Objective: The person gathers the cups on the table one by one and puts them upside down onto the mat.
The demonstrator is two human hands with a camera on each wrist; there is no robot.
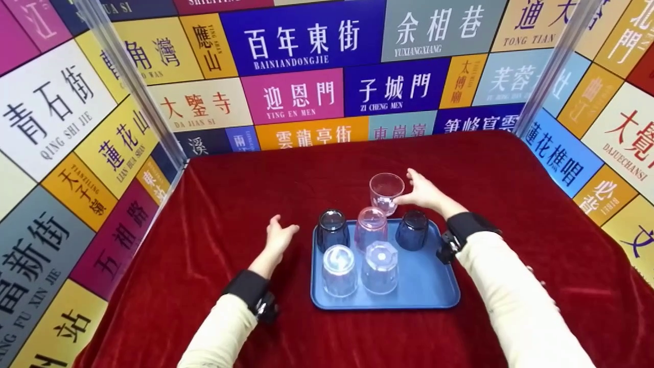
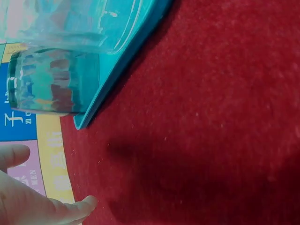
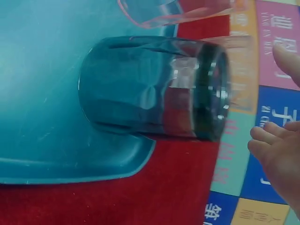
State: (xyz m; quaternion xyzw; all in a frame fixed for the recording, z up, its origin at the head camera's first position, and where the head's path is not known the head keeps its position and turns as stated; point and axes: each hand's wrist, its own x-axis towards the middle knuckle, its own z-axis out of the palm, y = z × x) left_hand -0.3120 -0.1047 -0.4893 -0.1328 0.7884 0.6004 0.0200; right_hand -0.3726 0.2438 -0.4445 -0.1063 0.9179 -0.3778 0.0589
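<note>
A clear drinking glass point(image 1: 387, 190) stands mouth up just behind the tray. Beside its right side is my right hand point(image 1: 423, 194), fingers spread and thumb near the glass wall; the right wrist view shows the thumb and fingers point(image 3: 267, 140) well apart. On the blue tray point(image 1: 429, 286), upside down, are a dark grey glass point(image 1: 332, 232), a pink-tinted glass point(image 1: 371, 227), a dark blue glass point(image 1: 412, 232) and two clear glasses point(image 1: 340, 273) point(image 1: 379, 271) in front. My left hand point(image 1: 278, 237) hovers left of the tray, holding nothing, thumb and fingers apart.
A dark red velvet cloth point(image 1: 235, 194) covers the table under the tray. Panels with street names point(image 1: 306, 41) stand around the back and sides, with clear corner posts point(image 1: 153, 112) at the table's far corners.
</note>
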